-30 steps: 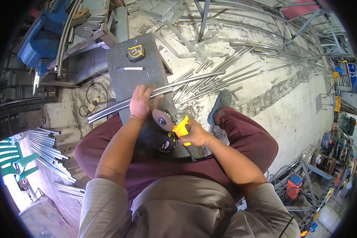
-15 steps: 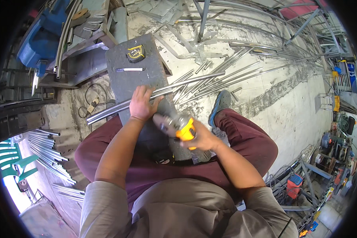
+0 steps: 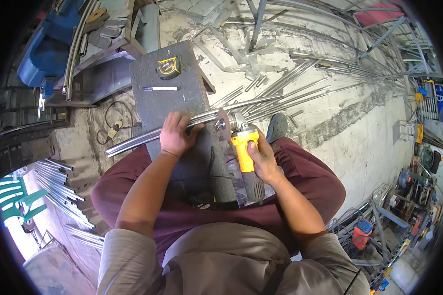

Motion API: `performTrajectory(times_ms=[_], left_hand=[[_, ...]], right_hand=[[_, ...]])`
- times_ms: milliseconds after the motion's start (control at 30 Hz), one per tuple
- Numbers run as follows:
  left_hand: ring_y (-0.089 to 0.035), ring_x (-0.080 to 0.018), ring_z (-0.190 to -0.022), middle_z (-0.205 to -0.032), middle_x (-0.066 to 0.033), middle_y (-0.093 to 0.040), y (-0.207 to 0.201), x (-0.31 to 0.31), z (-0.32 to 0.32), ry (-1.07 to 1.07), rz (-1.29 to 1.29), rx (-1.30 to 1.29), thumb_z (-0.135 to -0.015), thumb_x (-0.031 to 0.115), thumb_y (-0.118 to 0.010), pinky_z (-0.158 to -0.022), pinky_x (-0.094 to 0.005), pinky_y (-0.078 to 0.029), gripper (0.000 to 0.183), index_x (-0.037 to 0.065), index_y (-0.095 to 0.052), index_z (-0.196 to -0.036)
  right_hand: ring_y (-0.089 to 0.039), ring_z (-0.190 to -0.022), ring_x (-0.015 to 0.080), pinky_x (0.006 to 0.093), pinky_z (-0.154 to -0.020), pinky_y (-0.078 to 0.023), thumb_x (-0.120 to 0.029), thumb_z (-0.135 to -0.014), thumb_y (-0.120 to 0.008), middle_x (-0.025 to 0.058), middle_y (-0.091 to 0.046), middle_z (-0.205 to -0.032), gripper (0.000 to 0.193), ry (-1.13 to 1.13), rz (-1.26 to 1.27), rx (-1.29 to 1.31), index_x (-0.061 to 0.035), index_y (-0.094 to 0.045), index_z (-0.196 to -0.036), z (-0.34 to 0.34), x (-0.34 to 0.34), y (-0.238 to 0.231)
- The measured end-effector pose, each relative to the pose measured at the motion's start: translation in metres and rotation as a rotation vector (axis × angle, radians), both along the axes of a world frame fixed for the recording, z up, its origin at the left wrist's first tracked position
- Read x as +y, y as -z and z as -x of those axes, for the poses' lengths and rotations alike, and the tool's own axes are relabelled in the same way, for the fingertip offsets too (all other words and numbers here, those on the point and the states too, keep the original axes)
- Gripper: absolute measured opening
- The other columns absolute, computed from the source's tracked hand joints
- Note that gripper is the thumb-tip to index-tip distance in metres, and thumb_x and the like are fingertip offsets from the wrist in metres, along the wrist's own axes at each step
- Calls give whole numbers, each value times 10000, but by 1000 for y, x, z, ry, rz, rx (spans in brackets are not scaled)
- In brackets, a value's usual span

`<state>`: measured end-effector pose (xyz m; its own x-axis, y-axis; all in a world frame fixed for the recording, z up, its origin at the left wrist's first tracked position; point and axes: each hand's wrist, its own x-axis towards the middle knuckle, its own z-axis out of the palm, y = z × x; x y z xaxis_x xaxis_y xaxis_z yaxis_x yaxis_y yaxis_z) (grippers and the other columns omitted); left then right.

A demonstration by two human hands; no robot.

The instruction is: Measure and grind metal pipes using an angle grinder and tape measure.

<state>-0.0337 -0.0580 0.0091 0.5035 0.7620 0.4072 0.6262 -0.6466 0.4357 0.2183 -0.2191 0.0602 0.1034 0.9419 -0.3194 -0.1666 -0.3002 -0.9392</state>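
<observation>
while left fingers (image 3: pixel 173 119) hold tubes (image 3: pixel 138 140), pen (image 3: pixel 161 89) and tape measure (image 3: pixel 168 68) lie beyond.

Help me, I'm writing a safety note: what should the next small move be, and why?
Probably slide the left hand slightly leftward along the metal tubes: its bare fingers rest on them close to the disc of the angle grinder, which the right hand holds at the tubes; disc contact is unclear.

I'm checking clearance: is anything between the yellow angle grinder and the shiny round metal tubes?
Nothing visible: the right hand holds the grinder with its round brown disc close by the tubes; contact unclear.
</observation>
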Motion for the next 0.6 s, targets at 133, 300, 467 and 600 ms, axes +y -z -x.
performTrajectory(times_ms=[133, 300, 467, 600], left_hand=[[-622, -347, -936, -1017, -107, -634, -3, 0, 0, 17, 50, 3, -817, 322, -859, -807, -442, -532, 396, 75, -691, -1076], [-627, -341, -932, -1013, -103, -639, -8, 1, -2, 16, 33, -22, -804, 309, -869, -803, -438, -535, 400, 71, -695, -1075], [-633, -339, -923, -1009, -102, -645, -10, 1, -5, 9, 16, -28, -796, 293, -875, -794, -430, -542, 400, 69, -697, -1076], [-640, -342, -928, -1022, -106, -652, -11, 1, -4, 12, 19, -32, -792, 276, -877, -795, -430, -548, 399, 66, -695, -1078]], right_hand=[[-591, -1245, 263, 361, -1066, -470, -493, -1049, -633, 202, -614, -1349, 849, -5, 114, -102, 35, -272, -1606, -2, 4, 2], [-644, -1184, 267, 370, -1012, -517, -371, -948, -789, 215, -655, -1293, 923, -28, 129, -265, 61, -276, -1583, 1, 7, -3], [-691, -1162, 288, 363, -1023, -524, -214, -835, -810, 234, -698, -1231, 978, -49, 230, -269, 80, -255, -1585, 4, 12, 4], [-675, -1055, 174, 329, -954, -540, -78, -875, -798, 102, -698, -1140, 880, -74, 190, -317, 15, -267, -1570, 6, 11, 11]])
